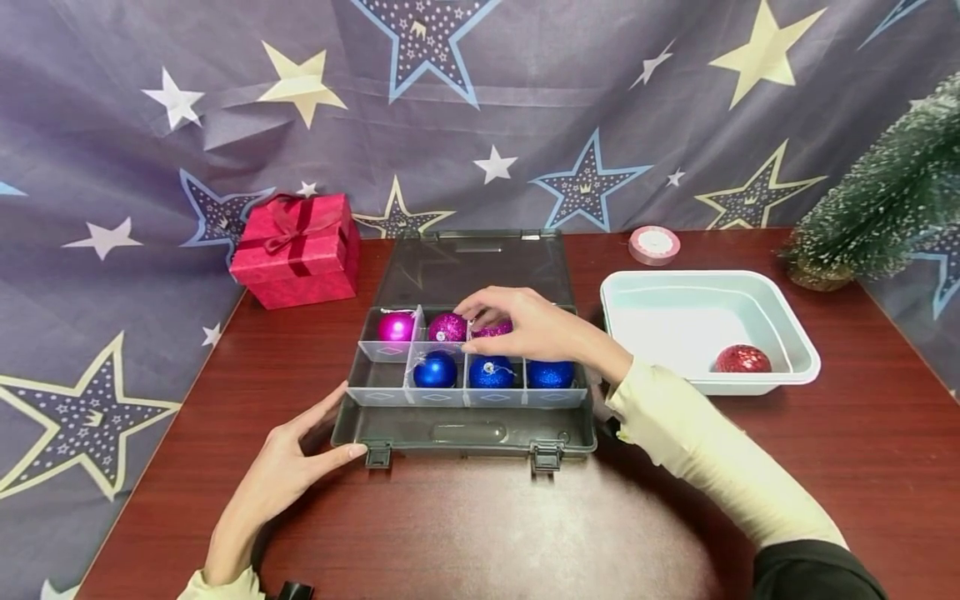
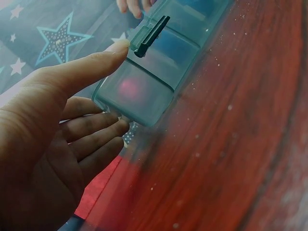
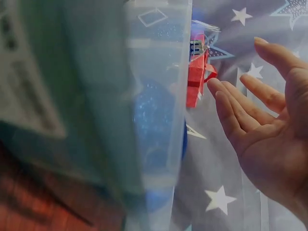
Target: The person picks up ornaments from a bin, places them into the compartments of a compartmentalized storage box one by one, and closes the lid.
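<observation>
Sleeve [image 1: 813, 573] nearest; right fingers [image 1: 487, 297] over magenta bauble [image 1: 492, 328], perhaps touching.

On table [image 1: 450, 533]: open case [image 1: 405, 431], blue baubles [image 1: 435, 370] in front row, magenta baubles [image 1: 447, 326] in back. Left hand [image 1: 288, 450] at case's front left corner. Right hand [image 1: 528, 323] over back row, partly hiding rightmost bauble. Near table's right edge: tub [image 1: 660, 325], red bauble [image 1: 742, 359] toward front right corner. Table's back left corner: gift box [image 1: 303, 258]. Back right: tree [image 1: 885, 196]. Back edge: ribbon roll [image 1: 655, 246].
</observation>
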`<action>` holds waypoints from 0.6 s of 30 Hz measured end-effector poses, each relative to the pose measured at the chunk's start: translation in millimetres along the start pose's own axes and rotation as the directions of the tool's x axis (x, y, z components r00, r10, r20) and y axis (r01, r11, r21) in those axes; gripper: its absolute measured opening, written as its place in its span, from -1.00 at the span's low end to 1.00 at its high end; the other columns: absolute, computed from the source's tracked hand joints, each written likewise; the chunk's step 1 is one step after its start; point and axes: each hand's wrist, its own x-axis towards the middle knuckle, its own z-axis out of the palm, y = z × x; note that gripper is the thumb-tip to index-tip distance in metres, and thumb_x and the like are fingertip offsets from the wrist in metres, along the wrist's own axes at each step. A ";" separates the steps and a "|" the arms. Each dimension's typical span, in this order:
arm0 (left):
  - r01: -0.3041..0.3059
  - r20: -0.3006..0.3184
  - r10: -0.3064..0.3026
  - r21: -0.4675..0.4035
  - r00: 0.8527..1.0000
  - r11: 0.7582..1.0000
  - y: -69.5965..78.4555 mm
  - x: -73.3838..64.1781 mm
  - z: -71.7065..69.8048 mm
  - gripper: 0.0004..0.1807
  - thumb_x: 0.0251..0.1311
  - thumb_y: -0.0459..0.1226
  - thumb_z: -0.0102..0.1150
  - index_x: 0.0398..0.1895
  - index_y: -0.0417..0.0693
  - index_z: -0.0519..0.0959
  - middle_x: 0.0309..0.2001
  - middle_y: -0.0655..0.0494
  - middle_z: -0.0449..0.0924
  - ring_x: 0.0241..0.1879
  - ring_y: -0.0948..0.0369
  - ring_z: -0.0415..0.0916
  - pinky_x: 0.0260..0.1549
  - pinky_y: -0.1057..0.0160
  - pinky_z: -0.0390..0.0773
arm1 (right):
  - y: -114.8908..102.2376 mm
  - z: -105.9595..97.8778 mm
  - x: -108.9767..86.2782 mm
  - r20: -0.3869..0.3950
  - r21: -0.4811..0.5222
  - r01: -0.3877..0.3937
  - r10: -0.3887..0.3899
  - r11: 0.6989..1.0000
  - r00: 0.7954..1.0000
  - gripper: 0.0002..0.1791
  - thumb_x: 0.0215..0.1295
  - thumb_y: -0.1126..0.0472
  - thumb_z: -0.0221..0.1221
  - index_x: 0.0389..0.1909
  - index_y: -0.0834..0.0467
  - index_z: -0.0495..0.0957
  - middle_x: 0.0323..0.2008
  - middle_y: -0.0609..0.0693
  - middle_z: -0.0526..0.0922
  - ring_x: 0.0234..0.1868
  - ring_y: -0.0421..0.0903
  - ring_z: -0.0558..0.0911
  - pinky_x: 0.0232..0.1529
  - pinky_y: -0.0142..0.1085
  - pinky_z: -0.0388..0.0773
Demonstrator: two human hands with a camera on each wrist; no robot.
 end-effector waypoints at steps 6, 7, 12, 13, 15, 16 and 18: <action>0.011 0.002 -0.012 0.009 1.000 1.000 1.5 0.5 0.6 -0.09 0.19 -0.17 0.53 0.59 0.05 0.29 0.31 0.00 0.56 0.24 0.43 0.46 0.13 0.58 0.37 | 4.6 -13.7 -20.0 -0.066 0.017 -0.003 0.005 1.000 0.998 -0.54 0.34 0.19 0.41 0.20 0.23 0.59 0.11 0.14 0.68 0.05 -0.03 0.70 0.09 -0.11 0.62; 0.016 0.003 -0.016 0.011 1.000 1.000 1.8 0.5 0.6 -0.09 0.19 -0.16 0.53 0.59 0.05 0.29 0.32 0.00 0.55 0.25 0.44 0.45 0.14 0.58 0.37 | 5.4 -16.8 -25.1 -0.083 0.013 -0.009 0.010 1.000 0.996 -0.54 0.33 0.20 0.42 0.20 0.22 0.60 0.11 0.12 0.69 0.05 -0.03 0.71 0.09 -0.09 0.62; 0.035 0.005 -0.035 0.028 0.999 0.999 3.5 0.7 0.7 -0.08 0.19 -0.13 0.54 0.59 0.08 0.30 0.31 0.00 0.55 0.25 0.42 0.46 0.13 0.59 0.36 | 12.2 -35.1 -58.0 -0.168 0.009 -0.065 0.066 0.998 0.984 -0.54 0.31 0.23 0.43 0.21 0.18 0.62 0.09 0.05 0.71 0.03 -0.04 0.72 0.00 -0.06 0.63; 0.036 0.005 -0.036 0.027 0.999 0.999 3.6 0.5 0.8 -0.09 0.19 -0.13 0.54 0.59 0.08 0.30 0.31 0.00 0.55 0.24 0.42 0.46 0.13 0.59 0.36 | 14.0 -39.1 -66.1 -0.187 0.005 -0.075 0.074 0.997 0.980 -0.55 0.32 0.24 0.42 0.21 0.16 0.62 0.08 0.04 0.72 0.02 -0.03 0.72 -0.01 -0.07 0.63; 0.038 0.006 -0.039 0.025 0.999 0.999 3.7 0.5 0.8 -0.09 0.19 -0.13 0.54 0.59 0.09 0.30 0.31 0.00 0.56 0.24 0.41 0.46 0.13 0.59 0.36 | 18.7 -47.4 -83.0 -0.225 -0.008 -0.096 0.091 0.995 0.970 -0.57 0.33 0.25 0.41 0.20 0.15 0.63 0.04 0.04 0.73 0.01 -0.03 0.72 -0.04 -0.10 0.63; 0.039 0.007 -0.039 0.022 0.999 0.999 3.8 0.6 0.8 -0.09 0.19 -0.13 0.54 0.59 0.09 0.30 0.31 0.00 0.55 0.24 0.41 0.46 0.13 0.59 0.36 | 20.8 -51.6 -91.9 -0.245 -0.020 -0.109 0.101 0.994 0.964 -0.59 0.34 0.26 0.40 0.19 0.15 0.63 0.03 0.03 0.73 0.00 -0.04 0.72 -0.02 -0.15 0.63; 0.038 0.007 -0.039 0.024 0.999 0.999 4.1 1.1 0.8 -0.08 0.19 -0.13 0.54 0.59 0.09 0.30 0.31 0.01 0.55 0.25 0.41 0.46 0.13 0.59 0.36 | 24.5 -59.8 -111.3 -0.285 -0.033 -0.153 0.138 0.988 0.949 -0.60 0.36 0.26 0.38 0.20 0.15 0.63 0.03 0.05 0.72 0.00 -0.06 0.71 0.04 -0.25 0.60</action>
